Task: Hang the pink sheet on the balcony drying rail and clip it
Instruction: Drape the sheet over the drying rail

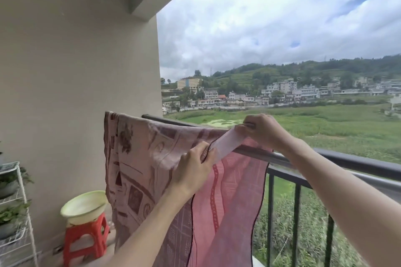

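Meanwhile, both hands, left (192,171) and right (263,130), pinch the pink sheet (152,169) on the drying rail (347,159); a basin (83,206) sits on a red stool (86,238) nearby.

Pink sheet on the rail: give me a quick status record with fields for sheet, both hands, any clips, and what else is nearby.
sheet: pink sheet draped over the balcony rail, hanging down on the near side
left hand: left hand pinching the sheet's top edge
right hand: right hand holding the pale hem strip at the rail
hem: stretched taut between both hands
clips: none visible
nearby: pale basin resting on a red stool, wire plant rack at far left
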Action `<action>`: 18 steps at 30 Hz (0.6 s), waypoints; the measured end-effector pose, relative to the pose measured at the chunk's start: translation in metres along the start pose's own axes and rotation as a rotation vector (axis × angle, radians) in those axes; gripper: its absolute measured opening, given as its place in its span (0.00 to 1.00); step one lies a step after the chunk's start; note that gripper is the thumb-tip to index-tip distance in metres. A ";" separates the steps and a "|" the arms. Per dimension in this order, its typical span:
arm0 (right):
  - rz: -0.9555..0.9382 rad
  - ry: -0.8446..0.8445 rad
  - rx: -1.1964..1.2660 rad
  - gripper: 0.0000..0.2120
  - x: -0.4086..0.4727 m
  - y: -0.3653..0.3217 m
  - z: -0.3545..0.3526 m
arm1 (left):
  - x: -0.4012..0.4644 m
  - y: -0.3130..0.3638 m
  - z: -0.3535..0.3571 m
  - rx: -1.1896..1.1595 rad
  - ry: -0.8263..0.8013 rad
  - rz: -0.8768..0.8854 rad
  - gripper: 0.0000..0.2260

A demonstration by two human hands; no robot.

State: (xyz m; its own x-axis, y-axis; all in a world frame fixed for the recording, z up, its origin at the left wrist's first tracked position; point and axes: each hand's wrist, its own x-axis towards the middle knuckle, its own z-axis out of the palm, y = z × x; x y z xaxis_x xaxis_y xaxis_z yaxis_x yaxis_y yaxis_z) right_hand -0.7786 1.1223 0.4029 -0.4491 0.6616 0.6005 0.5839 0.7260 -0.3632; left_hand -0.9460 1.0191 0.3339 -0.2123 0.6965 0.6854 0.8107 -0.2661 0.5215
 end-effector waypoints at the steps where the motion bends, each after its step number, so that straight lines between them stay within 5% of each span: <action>1: 0.011 -0.012 -0.005 0.07 -0.001 -0.001 0.000 | 0.001 -0.002 0.002 -0.004 0.000 -0.007 0.15; 8: 0.044 -0.012 -0.091 0.14 0.009 0.004 -0.006 | 0.021 0.003 0.009 -0.007 0.042 0.112 0.11; 18: 0.019 0.045 -0.283 0.09 0.029 0.025 -0.013 | 0.045 0.010 0.031 0.020 -0.019 0.124 0.10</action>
State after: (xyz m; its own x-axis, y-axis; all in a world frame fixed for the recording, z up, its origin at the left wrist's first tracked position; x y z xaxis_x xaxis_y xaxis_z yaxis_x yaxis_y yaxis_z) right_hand -0.7680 1.1577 0.4207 -0.4096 0.6613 0.6284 0.7605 0.6280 -0.1651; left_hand -0.9309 1.0686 0.3543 -0.0994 0.6712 0.7346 0.8410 -0.3379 0.4225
